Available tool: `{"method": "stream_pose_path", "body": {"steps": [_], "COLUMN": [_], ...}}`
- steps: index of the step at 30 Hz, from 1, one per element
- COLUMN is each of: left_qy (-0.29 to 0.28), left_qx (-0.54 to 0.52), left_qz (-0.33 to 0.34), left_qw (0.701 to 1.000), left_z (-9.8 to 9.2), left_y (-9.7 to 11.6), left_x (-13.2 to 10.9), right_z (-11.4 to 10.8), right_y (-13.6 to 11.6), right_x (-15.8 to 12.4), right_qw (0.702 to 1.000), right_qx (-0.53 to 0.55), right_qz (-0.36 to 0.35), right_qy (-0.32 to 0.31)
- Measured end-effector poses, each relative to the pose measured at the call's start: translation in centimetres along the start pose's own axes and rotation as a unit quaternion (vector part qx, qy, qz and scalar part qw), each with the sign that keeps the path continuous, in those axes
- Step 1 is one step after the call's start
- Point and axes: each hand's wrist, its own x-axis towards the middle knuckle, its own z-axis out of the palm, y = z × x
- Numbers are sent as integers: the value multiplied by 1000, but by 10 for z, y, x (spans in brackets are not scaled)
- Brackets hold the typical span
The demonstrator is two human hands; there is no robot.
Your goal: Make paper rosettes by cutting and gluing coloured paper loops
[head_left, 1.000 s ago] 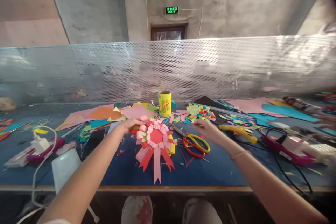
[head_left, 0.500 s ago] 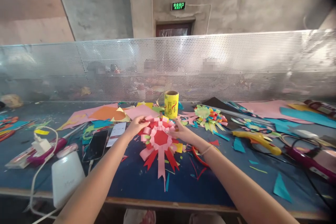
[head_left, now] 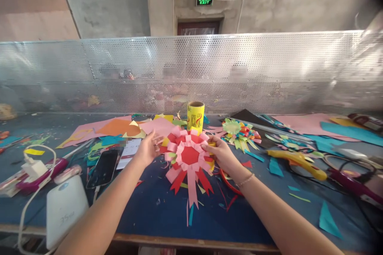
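A paper rosette (head_left: 189,155) of pink and red loops, with a red centre and forked pink and red tails, is held up over the blue table. My right hand (head_left: 220,150) pinches its right edge between thumb and fingers. Close by its left edge is my left hand (head_left: 149,150), open, with fingers apart and apparently holding nothing. Just behind the rosette stands a yellow tape roll (head_left: 195,116) on end. A second rosette in green, pink and several other colours (head_left: 232,127) lies to the right of it.
A yellow glue gun (head_left: 299,162) with black cord lies at right. Red-handled scissors (head_left: 229,183) are partly behind my right wrist. At left are a phone (head_left: 103,169), white power bank (head_left: 67,211) and cables. A perforated metal screen (head_left: 167,75) closes the back; paper scraps are scattered about.
My left hand has let go of the rosette's edge and moved slightly left. My right hand has shifted down its right side and grips it there. The view has turned slightly.
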Motion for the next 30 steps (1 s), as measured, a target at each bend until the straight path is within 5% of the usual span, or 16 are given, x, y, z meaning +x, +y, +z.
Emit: {"method": "stream_pose_path", "body": {"steps": [5,11,19,30], "left_qy": [-116,-193,-119,-107], "left_qx": [-15,-6,113,144], "left_qz": [-56,-17,94,59], "left_qw": [992,981,982,982], "left_z": [-2,1,5,7], "left_y": [-15,-24,-28,-24], "left_x": [3,0,-5,-7], "right_z": [-2,1,3,0], "right_y": [-3,-4,-5,-7], "right_x": [-1,-4,-5,-3], "right_qw": [998,994,996,1000], "right_qx": [51,77,81,20], "right_qz": [-40,-68,-46,2], "right_qy": [22,25,10,1]}}
